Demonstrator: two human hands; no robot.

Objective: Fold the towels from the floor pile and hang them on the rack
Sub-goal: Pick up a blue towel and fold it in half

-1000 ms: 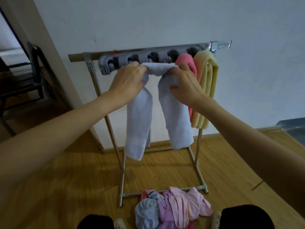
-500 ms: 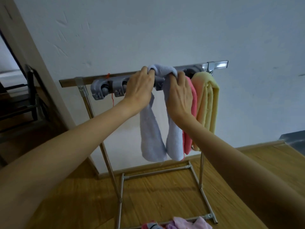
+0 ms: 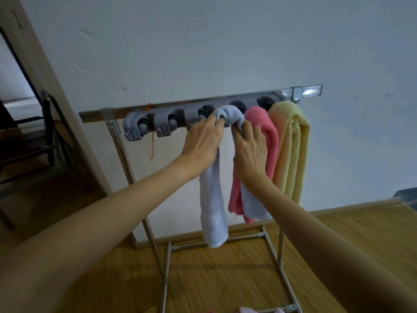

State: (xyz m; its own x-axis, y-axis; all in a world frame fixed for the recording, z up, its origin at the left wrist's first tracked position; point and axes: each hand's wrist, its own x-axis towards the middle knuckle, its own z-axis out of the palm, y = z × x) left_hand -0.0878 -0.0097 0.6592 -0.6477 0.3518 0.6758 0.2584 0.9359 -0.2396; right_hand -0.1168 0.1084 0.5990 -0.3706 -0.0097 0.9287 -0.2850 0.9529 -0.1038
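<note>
With pink towel (image 3: pixel 261 125) and yellow towel (image 3: pixel 291 141) hung at the rack's (image 3: pixel 225 102) three o'clock end, left hand (image 3: pixel 203 141) and right hand (image 3: pixel 249 150) pinch a white towel (image 3: pixel 213 213) into the next clip, more laundry (image 3: pixel 246 310) waiting at six o'clock.

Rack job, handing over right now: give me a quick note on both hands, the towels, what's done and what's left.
Left hand and right hand both grip the top fold of the lavender towel, pressing it into a clip on the grey holder.
Done: pink towel and yellow towel hang to its right.
Left: seat the lavender one and let go; two clips at the left end look free. More cloth shows on the floor at the bottom edge.
</note>
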